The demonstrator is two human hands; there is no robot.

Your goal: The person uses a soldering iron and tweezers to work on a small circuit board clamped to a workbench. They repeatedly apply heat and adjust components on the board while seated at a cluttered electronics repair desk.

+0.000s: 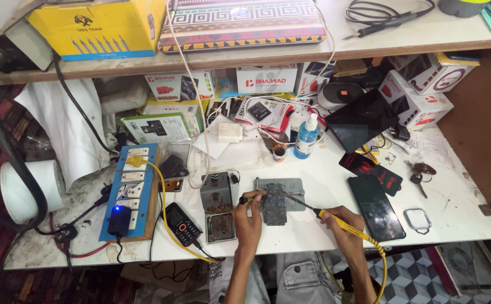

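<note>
At the worktop's (324,225) front edge, the right hand (341,220) holds a yellow soldering iron (335,219), tip slanting up-left onto the board (274,204) in its holder (290,188); the left hand (249,211), nearer, pinches a yellow-handled tool (246,199) beside it.

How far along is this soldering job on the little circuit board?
Done: the small grey circuit board sits on the metal holder plate. In hand: the right hand points the yellow-handled soldering iron at it; the left hand holds a thin tool there. Left: the dark phone lies aside, apart from the board.
</note>
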